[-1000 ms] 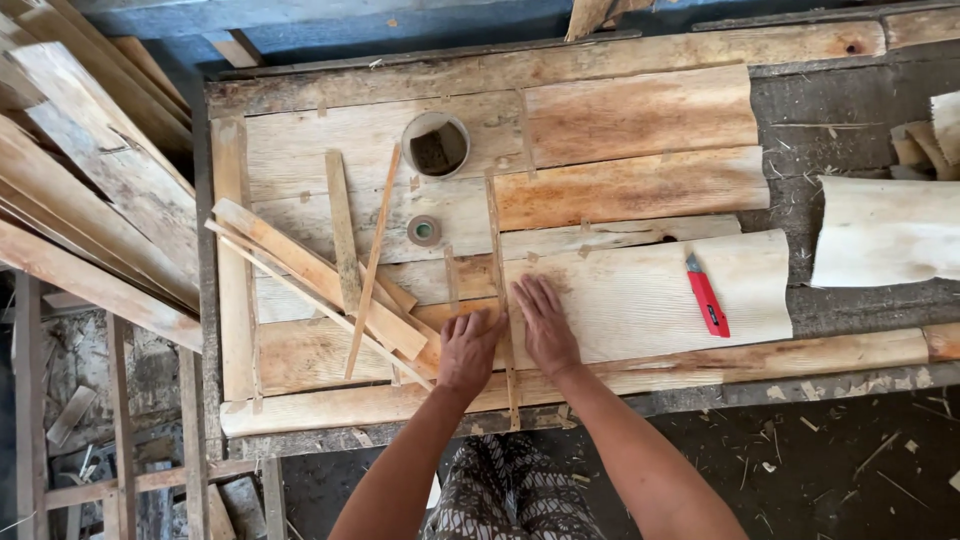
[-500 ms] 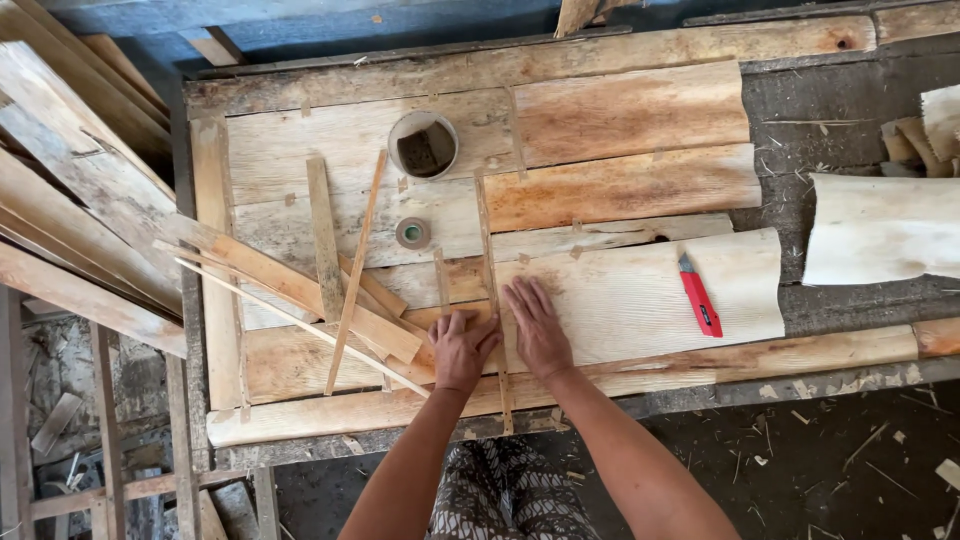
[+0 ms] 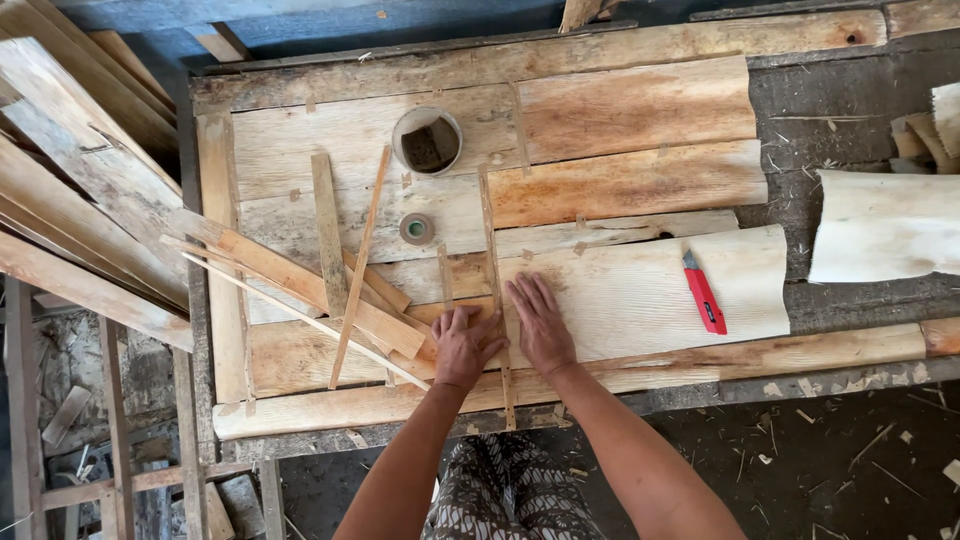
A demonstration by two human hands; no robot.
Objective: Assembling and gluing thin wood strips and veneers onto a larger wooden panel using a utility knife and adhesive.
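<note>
1. At the far left, a stack of rough planks (image 3: 70,190) leans beside the workbench (image 3: 300,120); nothing about it suggests it is in use at this moment.
2. On the bench's left part, several loose wooden slats (image 3: 300,290) lie crossed in a heap, unsorted and unjoined, so most of the strip work looks undone.
3. Above them stand a round container (image 3: 427,141) and a small roll of tape (image 3: 417,229), both untouched.
4. The left hand (image 3: 462,347) rests with fingers curled, pressing on a short wooden piece (image 3: 450,312); it pins rather than clenches.
5. The thin upright strip (image 3: 495,290) lies between the hands, running from near the container to the bench's front edge.
6. The right hand (image 3: 538,323) lies flat and open-fingered on the pale sheet of wood (image 3: 640,290), just beside the strip, holding nothing.
7. The red utility knife (image 3: 704,292) lies farther right on that sheet, unheld, so any cutting appears not yet begun.
</note>
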